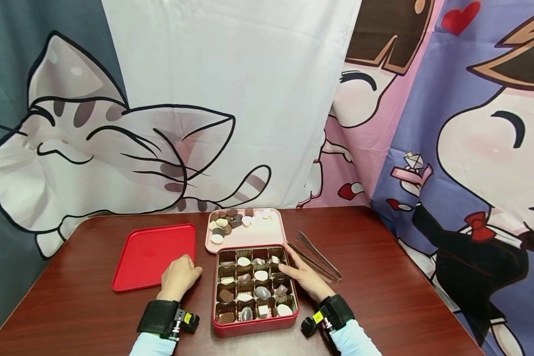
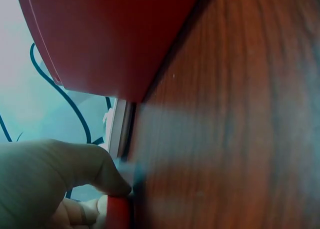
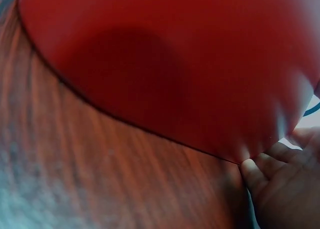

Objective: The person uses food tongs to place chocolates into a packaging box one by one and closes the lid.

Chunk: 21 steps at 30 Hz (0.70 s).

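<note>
A red tin stands in the middle of the table, its gold divided insert holding brown, white and grey pieces, one or so per compartment. My left hand is at the near right corner of the flat red lid; in the left wrist view, thumb and fingers pinch its red edge. At the tin's right side, my right hand touches the wall with extended fingers, and its thumb lies over the rim. Fingertips meet the tin's red wall in the right wrist view.
Behind the tin lies a pink tray with several brown, cream and white pieces grouped at its left. Metal tongs lie on the brown table to the right. A printed cloth hangs along the table's back edge.
</note>
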Available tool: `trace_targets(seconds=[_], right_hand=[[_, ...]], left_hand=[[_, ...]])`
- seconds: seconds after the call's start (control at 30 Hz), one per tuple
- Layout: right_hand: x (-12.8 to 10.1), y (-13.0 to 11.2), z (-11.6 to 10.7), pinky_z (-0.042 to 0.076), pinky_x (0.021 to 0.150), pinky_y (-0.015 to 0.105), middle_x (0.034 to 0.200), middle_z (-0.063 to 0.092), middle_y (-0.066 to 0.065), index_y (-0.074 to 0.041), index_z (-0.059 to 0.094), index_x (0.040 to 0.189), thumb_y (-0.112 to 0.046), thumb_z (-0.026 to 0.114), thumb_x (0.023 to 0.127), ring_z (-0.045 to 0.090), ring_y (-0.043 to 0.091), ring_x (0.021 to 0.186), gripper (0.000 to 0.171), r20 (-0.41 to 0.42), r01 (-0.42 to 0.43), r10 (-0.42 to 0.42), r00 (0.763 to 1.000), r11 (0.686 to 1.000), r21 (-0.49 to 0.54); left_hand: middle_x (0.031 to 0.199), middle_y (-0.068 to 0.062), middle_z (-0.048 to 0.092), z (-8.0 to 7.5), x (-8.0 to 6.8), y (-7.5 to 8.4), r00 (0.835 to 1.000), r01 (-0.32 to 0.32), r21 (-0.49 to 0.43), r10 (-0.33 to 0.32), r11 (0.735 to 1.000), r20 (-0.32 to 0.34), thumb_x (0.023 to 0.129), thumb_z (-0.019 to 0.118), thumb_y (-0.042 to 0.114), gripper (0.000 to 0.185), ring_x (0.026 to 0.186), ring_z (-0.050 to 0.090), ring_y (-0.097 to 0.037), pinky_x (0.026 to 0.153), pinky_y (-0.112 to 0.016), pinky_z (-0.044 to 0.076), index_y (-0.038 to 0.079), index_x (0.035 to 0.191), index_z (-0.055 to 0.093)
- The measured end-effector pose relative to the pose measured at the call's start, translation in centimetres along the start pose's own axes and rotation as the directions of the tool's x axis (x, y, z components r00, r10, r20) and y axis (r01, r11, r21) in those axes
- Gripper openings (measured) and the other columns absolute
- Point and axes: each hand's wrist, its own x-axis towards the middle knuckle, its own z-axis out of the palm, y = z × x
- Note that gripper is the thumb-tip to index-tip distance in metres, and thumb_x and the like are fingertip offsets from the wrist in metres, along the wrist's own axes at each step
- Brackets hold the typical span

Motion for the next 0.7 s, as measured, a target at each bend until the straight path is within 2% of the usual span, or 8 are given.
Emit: trace_targets(seconds=[0.17, 0.3, 0.37, 0.47, 0.57, 0.63, 0.67, 0.7], right_hand=[[0.1, 0.1, 0.1, 0.008, 0.125, 0.067, 0.175, 0.005, 0.012, -0.015, 0.016, 0.168, -0.024, 0.063, 0.103, -0.001, 0.038, 0.16, 0.08, -0.018, 0.0, 0.0, 1.0, 1.0, -0.001], [0.2, 0.2, 0.2, 0.009, 0.124, 0.068, 0.175, 0.006, 0.014, -0.015, 0.018, 0.168, -0.023, 0.064, 0.102, 0.0, 0.04, 0.16, 0.08, -0.028, 0.0, 0.0, 1.0, 1.0, -0.004], [0.2, 0.3, 0.3, 0.009, 0.125, 0.068, 0.175, 0.006, 0.014, -0.015, 0.019, 0.168, -0.024, 0.065, 0.102, 0.001, 0.039, 0.16, 0.081, -0.03, -0.002, 0.002, 1.0, 1.0, -0.005], [0.2, 0.2, 0.3, 0.009, 0.125, 0.068, 0.175, 0.006, 0.013, -0.015, 0.019, 0.168, -0.023, 0.065, 0.102, 0.001, 0.039, 0.16, 0.08, -0.031, -0.006, 0.006, 1.0, 1.0, -0.006], [0.2, 0.2, 0.3, 0.009, 0.124, 0.068, 0.175, 0.007, 0.013, -0.015, 0.019, 0.168, -0.023, 0.065, 0.102, 0.002, 0.04, 0.16, 0.081, -0.038, -0.009, 0.008, 0.999, 1.0, -0.009], [0.1, 0.2, 0.3, 0.01, 0.124, 0.069, 0.175, 0.008, 0.014, -0.015, 0.02, 0.168, -0.023, 0.065, 0.102, 0.003, 0.041, 0.16, 0.081, -0.045, -0.01, 0.009, 0.999, 1.0, -0.01], [0.1, 0.2, 0.3, 0.01, 0.124, 0.069, 0.175, 0.008, 0.014, -0.015, 0.02, 0.168, -0.023, 0.066, 0.101, 0.003, 0.041, 0.16, 0.081, -0.047, -0.01, 0.01, 0.999, 1.0, -0.011], [0.1, 0.2, 0.3, 0.01, 0.124, 0.069, 0.175, 0.008, 0.014, -0.015, 0.02, 0.168, -0.023, 0.066, 0.102, 0.003, 0.041, 0.16, 0.081, -0.049, -0.012, 0.011, 0.999, 1.0, -0.011]], left_hand=[[0.064, -0.008, 0.045, -0.5, -0.2, 0.0, 0.999, 0.014, 0.032, -0.013, 0.999, -0.041, 0.08, 0.062, 0.013, 0.023, 0.065, 0.054, -0.03, 0.054, -0.038, 0.037, 0.01, 0.067, 0.044], [0.058, -0.005, 0.035, -1.5, -0.4, 0.1, 0.978, -0.02, 0.02, 0.024, 1.0, -0.207, 0.075, 0.053, 0.002, 0.024, 0.056, 0.048, -0.031, 0.05, -0.038, 0.031, 0.013, 0.062, 0.036], [0.055, -0.004, 0.031, -2.3, -0.6, 0.3, 0.942, -0.038, -0.004, 0.035, 0.999, -0.333, 0.074, 0.05, -0.002, 0.026, 0.052, 0.047, -0.034, 0.048, -0.038, 0.029, 0.014, 0.061, 0.033], [0.053, -0.002, 0.028, -3.6, -0.9, 0.8, 0.859, -0.079, -0.069, 0.032, 0.994, -0.511, 0.072, 0.048, -0.005, 0.027, 0.047, 0.04, -0.034, 0.046, -0.038, 0.023, 0.014, 0.06, 0.032], [0.054, 0.003, 0.025, -5.2, -1.3, 1.3, 0.785, -0.15, -0.168, 0.014, 0.974, -0.619, 0.074, 0.049, -0.006, 0.027, 0.049, 0.029, -0.021, 0.048, -0.033, 0.017, 0.012, 0.059, 0.035], [0.055, 0.006, 0.025, -6.3, -1.5, 1.8, 0.762, -0.201, -0.264, -0.018, 0.943, -0.647, 0.076, 0.052, -0.008, 0.027, 0.051, 0.025, -0.014, 0.047, -0.029, 0.017, 0.009, 0.059, 0.038], [0.054, 0.007, 0.027, -6.9, -1.7, 2.0, 0.763, -0.224, -0.338, -0.051, 0.914, -0.644, 0.078, 0.053, -0.008, 0.027, 0.049, 0.025, -0.012, 0.045, -0.027, 0.02, 0.007, 0.06, 0.04], [0.052, 0.008, 0.029, -7.5, -1.9, 2.3, 0.777, -0.242, -0.44, -0.099, 0.865, -0.622, 0.081, 0.054, -0.009, 0.027, 0.047, 0.027, -0.009, 0.043, -0.024, 0.023, 0.005, 0.061, 0.042]])
